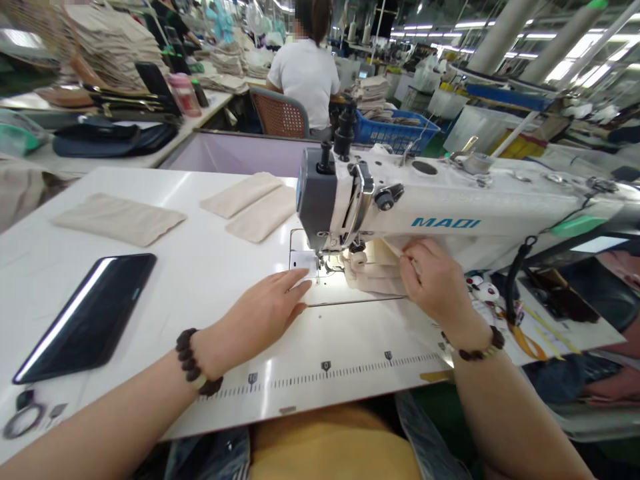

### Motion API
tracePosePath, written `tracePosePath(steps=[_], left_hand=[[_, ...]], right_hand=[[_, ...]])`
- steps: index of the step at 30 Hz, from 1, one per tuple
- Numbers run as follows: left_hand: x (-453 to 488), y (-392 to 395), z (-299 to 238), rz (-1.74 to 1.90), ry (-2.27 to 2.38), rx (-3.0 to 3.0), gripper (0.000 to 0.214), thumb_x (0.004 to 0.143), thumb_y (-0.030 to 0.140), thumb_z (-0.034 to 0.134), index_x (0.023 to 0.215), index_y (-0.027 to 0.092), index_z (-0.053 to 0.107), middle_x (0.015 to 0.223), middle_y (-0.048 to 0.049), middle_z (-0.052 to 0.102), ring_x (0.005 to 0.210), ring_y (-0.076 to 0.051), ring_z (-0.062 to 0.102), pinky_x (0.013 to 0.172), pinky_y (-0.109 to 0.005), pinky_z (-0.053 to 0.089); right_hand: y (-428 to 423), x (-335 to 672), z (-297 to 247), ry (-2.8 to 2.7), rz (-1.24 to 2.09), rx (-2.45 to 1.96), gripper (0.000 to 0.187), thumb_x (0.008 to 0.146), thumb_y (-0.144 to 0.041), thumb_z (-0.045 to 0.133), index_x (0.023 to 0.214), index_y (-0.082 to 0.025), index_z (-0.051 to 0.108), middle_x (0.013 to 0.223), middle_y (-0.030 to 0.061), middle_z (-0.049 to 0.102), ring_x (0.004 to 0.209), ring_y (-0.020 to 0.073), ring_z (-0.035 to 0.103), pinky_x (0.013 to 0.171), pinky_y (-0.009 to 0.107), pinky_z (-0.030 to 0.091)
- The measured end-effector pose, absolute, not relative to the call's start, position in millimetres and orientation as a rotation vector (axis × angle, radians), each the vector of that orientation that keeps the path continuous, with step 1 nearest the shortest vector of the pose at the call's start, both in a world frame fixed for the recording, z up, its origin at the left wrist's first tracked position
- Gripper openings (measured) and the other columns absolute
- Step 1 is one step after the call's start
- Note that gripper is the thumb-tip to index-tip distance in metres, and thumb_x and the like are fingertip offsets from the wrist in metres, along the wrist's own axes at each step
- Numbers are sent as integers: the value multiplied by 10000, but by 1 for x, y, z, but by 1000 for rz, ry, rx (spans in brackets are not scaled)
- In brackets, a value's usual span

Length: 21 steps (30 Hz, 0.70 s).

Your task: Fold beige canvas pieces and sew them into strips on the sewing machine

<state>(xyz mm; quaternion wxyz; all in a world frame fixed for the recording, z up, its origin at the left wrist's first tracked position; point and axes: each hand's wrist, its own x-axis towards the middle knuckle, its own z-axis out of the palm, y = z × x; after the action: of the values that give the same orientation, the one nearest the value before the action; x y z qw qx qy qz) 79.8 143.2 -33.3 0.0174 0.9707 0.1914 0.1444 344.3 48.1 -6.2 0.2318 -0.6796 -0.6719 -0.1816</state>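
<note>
- Taking the presser foot [330,264] as the clock's centre, with 12 pointing away from the person, the beige cloth [373,279] lies at 3 o'clock, beneath the sewing machine [425,210]; whether its edge is pinned under the foot, I cannot tell.
- The right hand [434,280], also at 3 o'clock, has its fingers pinched on the cloth's outer end.
- The left hand [270,303], at 8 o'clock, grasps nothing visible; its fingers are relaxed and outstretched beside the needle area.
- Good handling here probably means a light right-hand grip, layers flat and edges matched before feeding, without tugging against the needle.
- The left fingers would serve best smoothing the near side, tips well away from the foot.
- The machine's low arm hides the cloth's far part and leaves the right hand little headroom; a bunched fold could go unnoticed there.
- On the counter [200,267], two loose beige pieces [263,212] lie at 10 o'clock, another piece [120,219] between 9 and 10.
- A dark tablet [87,319] at 8 to 9 o'clock takes up space left of the left hand, though apart from the cloth.
- Beyond, a seated person [306,80] is at 12 o'clock, a blue basket [395,133] at 1.
</note>
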Motion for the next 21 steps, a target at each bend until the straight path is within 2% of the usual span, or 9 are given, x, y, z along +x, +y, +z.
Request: tracePosePath(steps=[4, 8, 9, 11, 14, 16, 19, 21], left_hand=[[91, 120, -29, 640, 490, 2908, 379, 877, 160, 437, 1249, 94, 403, 1235, -155, 519, 1101, -237, 523, 904, -395, 493], [115, 100, -33, 700, 354, 2831, 569, 835, 110, 485, 1345, 102, 234, 1347, -177, 396, 1258, -239, 367, 1000, -411, 411], [121, 96, -35, 689, 307, 2826, 576, 822, 104, 500, 1339, 98, 244, 1364, -185, 368, 1279, -248, 334, 1015, -419, 391], [130, 90, -40, 629, 199, 2816, 471, 813, 87, 498, 1264, 95, 363, 1356, -184, 378, 1272, -258, 343, 1022, -425, 375], [134, 87, -44, 399, 81, 2765, 238, 809, 43, 447, 1003, 135, 551, 1187, -121, 548, 1114, -211, 513, 949, -363, 437], [128, 87, -42, 232, 65, 2705, 235, 793, 18, 430, 903, 158, 583, 1045, -76, 615, 996, -176, 579, 883, -308, 470], [104, 91, -35, 135, 97, 2590, 317, 760, -11, 415, 935, 177, 602, 1023, -51, 626, 970, -151, 594, 864, -258, 471], [81, 96, -31, 136, 192, 2506, 347, 755, -1, 418, 972, 192, 608, 1075, -38, 618, 977, -139, 595, 871, -239, 468]], right_hand=[[12, 338, 12, -1831, -404, -1921, 147, 806, -183, 413, 661, -198, 426, 690, 25, 500, 625, 165, 499, 573, 280, 362], [-27, 308, 9, -1994, -79, -1966, 155, 843, -167, 359, 723, -188, 454, 712, 25, 495, 621, 153, 502, 571, 273, 366], [-34, 298, 5, -2026, 25, -1958, 165, 849, -159, 345, 734, -185, 460, 711, 25, 493, 617, 151, 502, 563, 270, 368], [-44, 280, -2, -2059, 214, -1912, 173, 844, -135, 331, 741, -183, 461, 721, 29, 496, 621, 149, 503, 562, 266, 376], [-51, 265, -6, -2056, 502, -1805, 176, 853, -131, 346, 737, -182, 468, 742, 31, 516, 649, 145, 514, 576, 257, 396], [-52, 264, -3, -2062, 689, -1726, 176, 879, -155, 374, 753, -180, 495, 769, 29, 541, 690, 143, 532, 605, 250, 414], [-54, 277, 3, -2036, 823, -1615, 134, 900, -256, 450, 865, -182, 556, 854, 35, 592, 803, 155, 565, 708, 259, 443], [-55, 289, 3, -1988, 822, -1571, 238, 869, -387, 525, 989, -188, 575, 964, 53, 618, 910, 179, 574, 798, 279, 449]])
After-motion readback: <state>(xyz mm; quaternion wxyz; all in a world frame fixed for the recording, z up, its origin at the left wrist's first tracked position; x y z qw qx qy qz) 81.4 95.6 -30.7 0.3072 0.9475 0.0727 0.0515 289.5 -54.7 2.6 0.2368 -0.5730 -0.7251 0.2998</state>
